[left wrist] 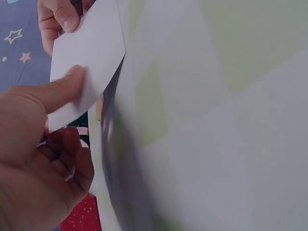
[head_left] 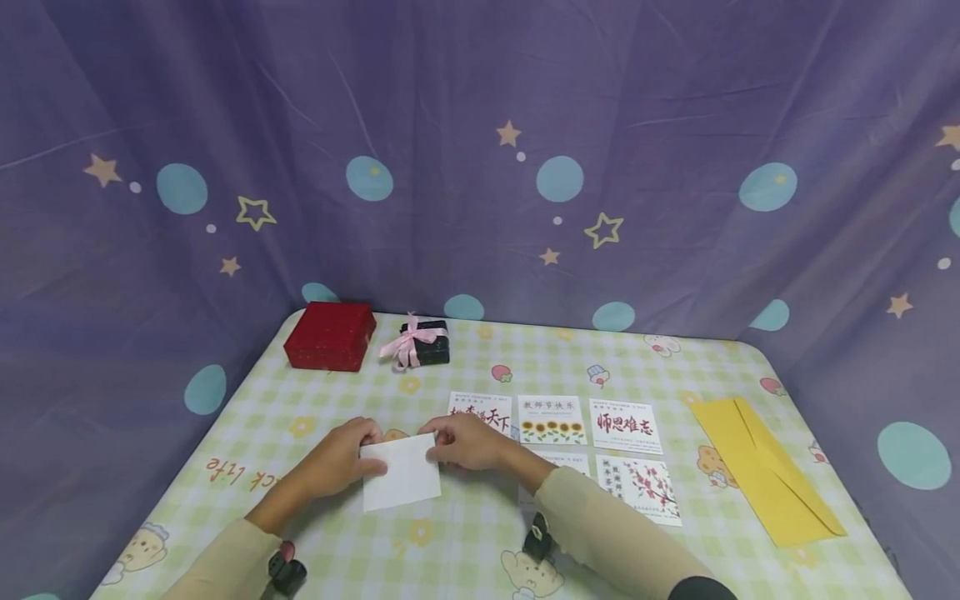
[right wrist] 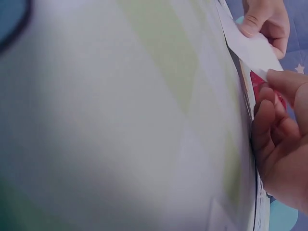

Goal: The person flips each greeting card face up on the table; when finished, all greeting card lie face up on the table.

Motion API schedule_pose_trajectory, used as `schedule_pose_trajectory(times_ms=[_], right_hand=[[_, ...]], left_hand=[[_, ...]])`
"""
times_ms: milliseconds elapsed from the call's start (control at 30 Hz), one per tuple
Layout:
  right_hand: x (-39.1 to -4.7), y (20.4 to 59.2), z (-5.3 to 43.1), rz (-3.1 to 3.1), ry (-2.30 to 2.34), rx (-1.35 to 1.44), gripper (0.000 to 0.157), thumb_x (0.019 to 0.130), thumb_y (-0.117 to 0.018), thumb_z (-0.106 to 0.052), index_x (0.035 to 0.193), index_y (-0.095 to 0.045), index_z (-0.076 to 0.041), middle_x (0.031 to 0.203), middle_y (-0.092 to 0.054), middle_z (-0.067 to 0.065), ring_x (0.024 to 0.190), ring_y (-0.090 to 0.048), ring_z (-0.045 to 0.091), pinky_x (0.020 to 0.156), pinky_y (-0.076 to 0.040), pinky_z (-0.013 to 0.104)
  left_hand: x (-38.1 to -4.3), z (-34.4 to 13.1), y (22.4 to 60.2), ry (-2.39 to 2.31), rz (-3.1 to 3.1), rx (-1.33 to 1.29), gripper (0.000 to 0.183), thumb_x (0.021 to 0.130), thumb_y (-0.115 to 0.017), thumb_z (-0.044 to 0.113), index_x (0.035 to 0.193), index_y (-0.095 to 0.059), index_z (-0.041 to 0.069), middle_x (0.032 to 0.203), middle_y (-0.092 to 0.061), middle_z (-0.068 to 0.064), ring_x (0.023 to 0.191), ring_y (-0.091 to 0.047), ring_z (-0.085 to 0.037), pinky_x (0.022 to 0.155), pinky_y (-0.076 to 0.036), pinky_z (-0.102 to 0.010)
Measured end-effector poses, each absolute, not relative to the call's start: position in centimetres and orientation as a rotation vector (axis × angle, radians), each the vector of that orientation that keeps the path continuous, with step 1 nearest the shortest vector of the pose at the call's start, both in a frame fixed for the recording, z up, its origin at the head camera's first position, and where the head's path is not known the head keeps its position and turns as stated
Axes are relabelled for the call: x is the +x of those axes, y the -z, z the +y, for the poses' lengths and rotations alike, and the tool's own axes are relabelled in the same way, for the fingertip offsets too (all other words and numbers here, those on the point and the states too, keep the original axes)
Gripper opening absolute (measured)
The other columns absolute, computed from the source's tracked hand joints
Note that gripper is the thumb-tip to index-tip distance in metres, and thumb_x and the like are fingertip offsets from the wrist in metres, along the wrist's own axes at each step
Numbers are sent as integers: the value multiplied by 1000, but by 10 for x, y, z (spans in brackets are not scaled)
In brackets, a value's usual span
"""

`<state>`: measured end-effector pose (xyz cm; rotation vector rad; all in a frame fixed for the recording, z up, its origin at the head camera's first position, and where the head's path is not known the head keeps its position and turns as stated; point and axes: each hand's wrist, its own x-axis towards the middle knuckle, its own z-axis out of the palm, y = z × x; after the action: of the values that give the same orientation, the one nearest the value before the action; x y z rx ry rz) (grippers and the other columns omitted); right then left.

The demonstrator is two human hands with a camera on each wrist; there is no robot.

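Observation:
A white card (head_left: 402,473), its blank face toward me, is held a little above the table by both hands. My left hand (head_left: 347,454) pinches its left edge, thumb on the near face and fingers behind. At the upper right corner, my right hand (head_left: 468,443) pinches it between thumb and fingers. In the left wrist view the left thumb lies flat across the card (left wrist: 89,53), with the other fingers curled beneath. The right wrist view shows the right thumb and forefinger at the near end of the card (right wrist: 255,50). Its far side is hidden.
Several printed cards (head_left: 551,419) lie in two rows to the right, partly under my right forearm. Beyond them rests a yellow envelope (head_left: 765,475). A red box (head_left: 330,337) and a small dark box with a pink ribbon (head_left: 431,343) stand at the back left, before a purple curtain (head_left: 465,108).

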<state>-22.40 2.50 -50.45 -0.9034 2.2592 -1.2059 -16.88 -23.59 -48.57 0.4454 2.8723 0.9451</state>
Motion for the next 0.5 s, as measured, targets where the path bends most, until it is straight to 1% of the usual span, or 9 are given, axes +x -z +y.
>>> schedule_pose_trajectory(times_ms=[133, 200, 300, 400, 433, 500], right_hand=[[-225, 505, 27, 2245, 1339, -858, 24, 97, -69, -20, 119, -76, -20, 68, -67, -2, 50, -56, 7, 47, -46, 22], [-225, 504, 29, 2239, 1396, -842, 23, 98, -67, -21, 120, -76, -20, 67, -69, 0, 50, -58, 8, 48, -47, 22], [-227, 501, 30, 2238, 1464, -837, 25, 99, -66, -20, 122, -75, -15, 71, -73, 4, 55, -63, 11, 50, -53, 26], [-228, 496, 32, 2241, 1512, -826, 27, 100, -64, -21, 123, -74, -9, 78, -75, 7, 64, -70, 18, 55, -59, 35], [-228, 495, 33, 2244, 1523, -819, 28, 101, -64, -21, 123, -74, -8, 80, -76, 8, 68, -71, 20, 57, -60, 38], [-228, 493, 33, 2245, 1544, -807, 29, 101, -63, -23, 123, -74, -6, 87, -77, 8, 75, -73, 24, 60, -60, 42]], left_hand=[[-170, -238, 482, -1009, 2902, 449, 23, 88, -80, 23, 83, -58, 17, 79, -49, 2, 71, -44, -7, 62, -38, -22], [-171, -239, 481, -1009, 2928, 423, 21, 92, -76, 27, 82, -59, 18, 78, -49, 3, 68, -43, -6, 60, -38, -22], [-172, -242, 480, -1019, 2976, 377, 29, 97, -70, 32, 76, -55, 18, 73, -44, 4, 63, -38, -5, 58, -35, -22], [-172, -245, 478, -1057, 3006, 311, 39, 100, -64, 36, 71, -48, 16, 66, -38, 5, 58, -31, -5, 55, -31, -22], [-172, -245, 478, -1062, 3011, 289, 40, 101, -62, 38, 70, -48, 16, 65, -36, 6, 57, -30, -5, 55, -31, -22], [-172, -247, 477, -1080, 2993, 247, 41, 103, -57, 42, 72, -52, 16, 62, -41, 6, 56, -33, -5, 54, -33, -23]])
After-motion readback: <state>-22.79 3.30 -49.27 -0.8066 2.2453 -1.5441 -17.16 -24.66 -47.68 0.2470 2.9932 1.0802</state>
